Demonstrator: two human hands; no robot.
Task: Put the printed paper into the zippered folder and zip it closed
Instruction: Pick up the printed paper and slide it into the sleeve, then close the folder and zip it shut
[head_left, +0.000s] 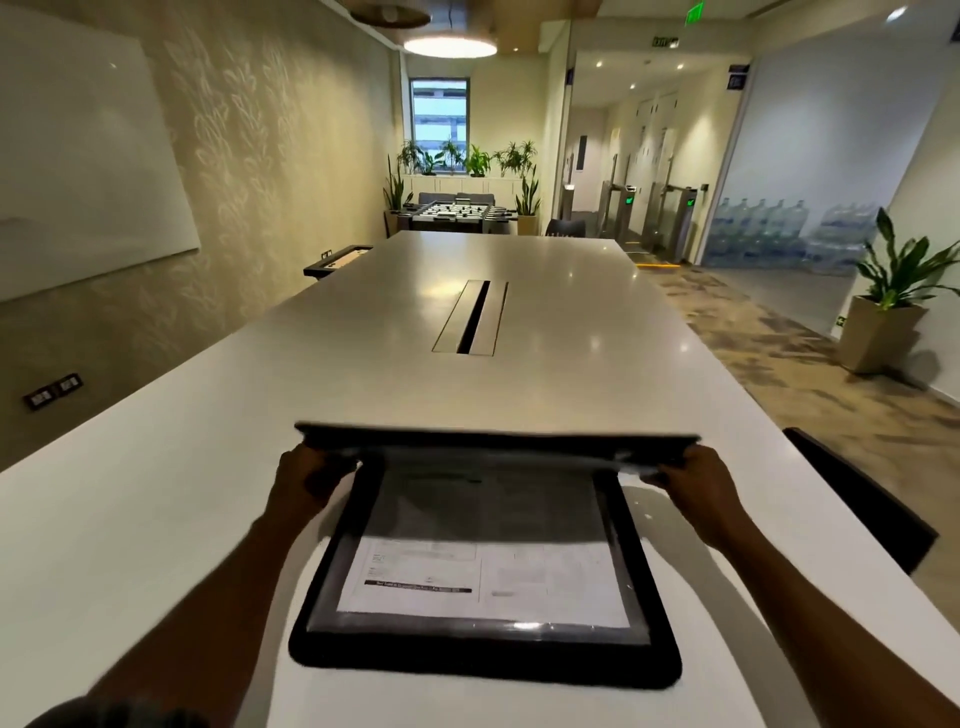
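Note:
A black zippered folder (483, 662) lies open on the white table (156, 519) close to me. The printed paper (483, 582) rests flat inside its lower half, under a clear sleeve. The folder's upper cover (493, 439) is raised nearly level, casting a shadow over the paper's far part. My left hand (306, 475) grips the cover's left corner. My right hand (696, 480) grips its right corner. The zipper pull is not visible.
A cable slot (470, 317) runs down the table's middle. A dark chair back (862, 499) stands at the table's right edge. A potted plant (888, 312) sits on the floor at right. A whiteboard hangs on the left wall.

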